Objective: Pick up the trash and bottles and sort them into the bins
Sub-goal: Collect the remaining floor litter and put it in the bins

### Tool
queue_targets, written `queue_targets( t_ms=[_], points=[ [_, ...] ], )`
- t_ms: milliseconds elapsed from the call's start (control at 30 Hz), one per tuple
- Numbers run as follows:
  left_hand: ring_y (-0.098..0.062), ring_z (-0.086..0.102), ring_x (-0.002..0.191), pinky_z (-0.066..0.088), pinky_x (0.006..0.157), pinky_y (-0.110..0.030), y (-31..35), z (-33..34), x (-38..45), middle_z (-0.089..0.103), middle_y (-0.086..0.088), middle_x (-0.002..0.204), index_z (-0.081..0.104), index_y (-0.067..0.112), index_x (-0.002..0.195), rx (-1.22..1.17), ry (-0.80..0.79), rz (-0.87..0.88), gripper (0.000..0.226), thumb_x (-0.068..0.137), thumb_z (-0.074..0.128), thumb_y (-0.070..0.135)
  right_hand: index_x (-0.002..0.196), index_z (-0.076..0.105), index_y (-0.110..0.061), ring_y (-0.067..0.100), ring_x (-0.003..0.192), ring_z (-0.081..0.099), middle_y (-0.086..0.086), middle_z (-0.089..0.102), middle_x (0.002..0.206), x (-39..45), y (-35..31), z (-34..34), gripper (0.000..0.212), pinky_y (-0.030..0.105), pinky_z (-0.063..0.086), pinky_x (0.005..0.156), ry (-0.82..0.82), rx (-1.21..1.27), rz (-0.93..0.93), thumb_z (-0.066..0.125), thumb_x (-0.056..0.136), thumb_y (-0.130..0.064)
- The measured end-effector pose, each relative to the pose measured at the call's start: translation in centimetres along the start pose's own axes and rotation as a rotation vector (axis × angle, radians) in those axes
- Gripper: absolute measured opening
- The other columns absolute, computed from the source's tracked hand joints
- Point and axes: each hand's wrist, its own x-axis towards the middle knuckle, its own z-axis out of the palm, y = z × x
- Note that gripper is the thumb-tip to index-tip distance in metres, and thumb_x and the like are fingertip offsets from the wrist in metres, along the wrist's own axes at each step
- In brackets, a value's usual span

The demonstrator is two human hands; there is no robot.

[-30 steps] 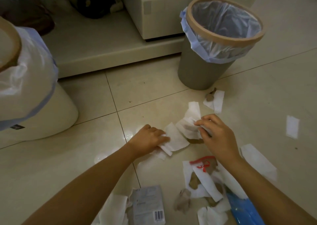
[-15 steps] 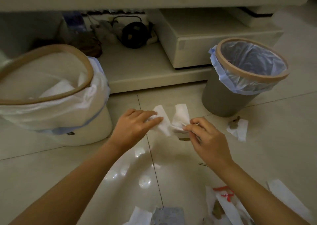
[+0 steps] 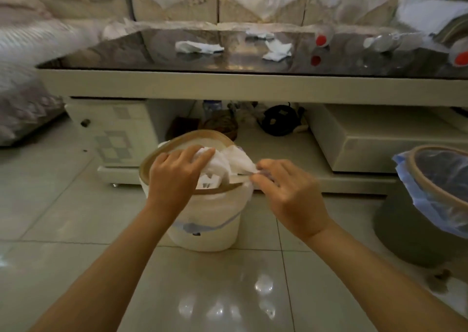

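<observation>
We hold a bunch of white tissues (image 3: 229, 164) over the white bin (image 3: 207, 220) with both hands.

Our left hand (image 3: 174, 177) curls its grip round the left side of the tissues, and our right hand (image 3: 288, 192) pinches their right end between thumb and fingers; the bunch hangs just above the bin's tan rim, with more white paper inside. We count two bins: the white one in front of us and a grey bin (image 3: 410, 233) with a blue-edged liner at the right. On the dark glossy bench (image 3: 177, 83) behind lie three crumpled tissues (image 3: 198, 47) and what look like three clear bottles, two with red caps (image 3: 321, 40); blur makes this count unsure. No writing is legible.
</observation>
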Motion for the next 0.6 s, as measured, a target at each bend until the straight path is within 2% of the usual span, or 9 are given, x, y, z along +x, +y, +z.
queue_targets(
  t_ms=[67, 133, 233, 300, 333, 433, 533, 600],
  points=[
    [-0.032, 0.069, 0.082, 0.056, 0.066, -0.041, -1.4, 0.5, 0.8, 0.069, -0.011, 0.108, 0.061, 0.017, 0.121, 0.033, -0.081, -0.058, 0.048, 0.075, 0.078, 0.017, 0.093, 0.068, -0.010, 0.026, 0.085, 0.063, 0.013, 0.066, 0.105, 1.7, -0.5, 1.2, 0.007, 0.035, 0.054, 0.058, 0.001, 0.017, -0.074, 0.064, 0.089, -0.013],
    [-0.028, 0.069, 0.084, 0.055, 0.064, -0.038, -2.4, 0.5, 1.4, 0.067, -0.008, 0.115, 0.054, 0.020, 0.132, 0.031, -0.193, -0.135, 0.066, 0.072, 0.081, 0.026, 0.091, 0.068, -0.010, 0.026, 0.086, 0.063, 0.012, 0.066, 0.105, 3.1, -1.1, 2.4, 0.013, 0.033, 0.053, 0.060, -0.001, 0.039, -0.127, 0.057, 0.093, -0.016],
    [-0.021, 0.060, 0.109, 0.049, 0.080, -0.036, -3.8, -0.1, 1.2, 0.051, 0.002, 0.139, 0.019, 0.032, 0.150, -0.027, -0.370, -0.320, 0.084, 0.082, 0.064, 0.053, 0.085, 0.068, -0.011, 0.025, 0.087, 0.062, 0.010, 0.067, 0.103, 4.7, -1.9, 4.3, 0.014, 0.032, 0.053, 0.062, -0.001, 0.038, -0.132, 0.055, 0.091, -0.010],
    [-0.020, 0.057, 0.112, 0.047, 0.086, -0.036, -4.4, -0.5, 0.4, 0.047, 0.002, 0.141, 0.011, 0.035, 0.151, -0.080, -0.428, -0.355, 0.085, 0.084, 0.059, 0.056, 0.083, 0.067, -0.011, 0.025, 0.087, 0.062, 0.010, 0.067, 0.102, 5.5, -2.7, 5.8, 0.014, 0.033, 0.054, 0.064, 0.016, 0.056, -0.152, 0.055, 0.090, -0.010],
    [-0.020, 0.058, 0.111, 0.047, 0.087, -0.036, -4.7, -0.6, 0.0, 0.050, 0.001, 0.140, 0.014, 0.034, 0.150, -0.107, -0.434, -0.368, 0.083, 0.084, 0.059, 0.056, 0.082, 0.067, -0.010, 0.025, 0.087, 0.062, 0.010, 0.066, 0.101, 6.1, -3.0, 6.4, 0.013, 0.034, 0.053, 0.065, 0.042, 0.074, -0.171, 0.056, 0.090, -0.009],
    [-0.019, 0.061, 0.104, 0.050, 0.087, -0.035, -5.7, -0.4, -0.7, 0.061, -0.001, 0.125, 0.040, 0.027, 0.139, -0.210, -0.459, -0.479, 0.065, 0.083, 0.059, 0.056, 0.086, 0.067, -0.010, 0.026, 0.094, 0.059, 0.011, 0.066, 0.103, 8.1, -4.0, 7.6, 0.007, 0.035, 0.054, 0.075, 0.067, 0.131, -0.250, 0.061, 0.086, -0.008],
    [-0.018, 0.062, 0.099, 0.051, 0.085, -0.035, -6.1, -0.4, -1.0, 0.064, 0.000, 0.116, 0.051, 0.022, 0.128, -0.201, -0.486, -0.509, 0.054, 0.085, 0.058, 0.053, 0.102, 0.067, -0.012, 0.028, 0.108, 0.057, 0.011, 0.063, 0.115, 8.2, -4.5, 9.2, 0.022, 0.038, 0.049, 0.087, -0.114, 0.154, -0.259, 0.063, 0.081, -0.010],
    [-0.019, 0.061, 0.103, 0.050, 0.086, -0.035, -6.1, -0.3, -1.4, 0.062, 0.000, 0.122, 0.045, 0.027, 0.136, -0.194, -0.484, -0.477, 0.057, 0.086, 0.058, 0.051, 0.106, 0.067, -0.014, 0.032, 0.114, 0.056, 0.012, 0.062, 0.121, 7.0, -4.5, 10.1, 0.027, 0.045, 0.045, 0.095, -0.246, 0.178, -0.169, 0.065, 0.080, -0.008]
  ],
)
